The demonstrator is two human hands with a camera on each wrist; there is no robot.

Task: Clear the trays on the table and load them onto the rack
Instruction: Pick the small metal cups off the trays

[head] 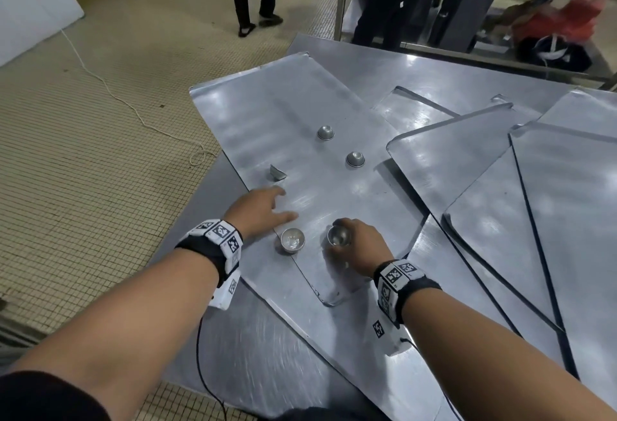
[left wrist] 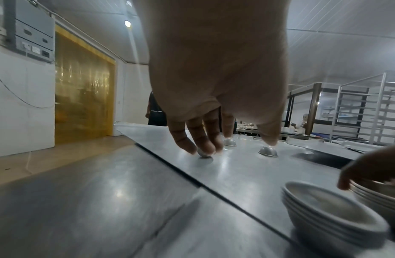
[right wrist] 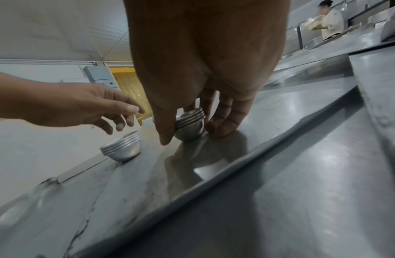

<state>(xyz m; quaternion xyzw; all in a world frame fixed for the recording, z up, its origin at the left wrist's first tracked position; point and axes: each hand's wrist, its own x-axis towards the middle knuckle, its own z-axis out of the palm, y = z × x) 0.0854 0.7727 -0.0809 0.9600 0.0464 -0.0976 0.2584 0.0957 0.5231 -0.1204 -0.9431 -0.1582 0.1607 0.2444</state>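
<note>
**Trays still loaded w/ small cups – thin, light, slick metal**

Trays lay overlapped on the steel counter [head: 450, 80]; the top tray [head: 267, 103] sat askew, its near corner toward the person, w/ more trays [head: 467, 160] fanned to its right. It carried two domed cups upside down, far one [head: 326, 132] and nearer one [head: 355, 159], one tipped cup [head: 277, 173], and two nested stacks.

Right hand [head: 362, 240]: grip clamped round the right stack [right wrist: 189, 124], thumb one side, fingers the other, stack tilted. Left hand [head: 263, 208]: fingers apart and stretched out, holding nothing, reaching toward the tipped cup; fingertips [left wrist: 205, 144] looked to be just at it, contact unclear. Left stack [head: 292, 239] stood free just beside that wrist.

Handling, as judged: cups looked thin pressed metal, v. light, stiff, smooth – prob. skate or tip if nudged, so pinch by rim or cup from above, then nest. Trays looked thin sheet, stiff but springy, edges maybe sharp; best held by both long edges once cleared, kept level. Rack [left wrist: 366, 111] stood well apart, across the room.
</note>
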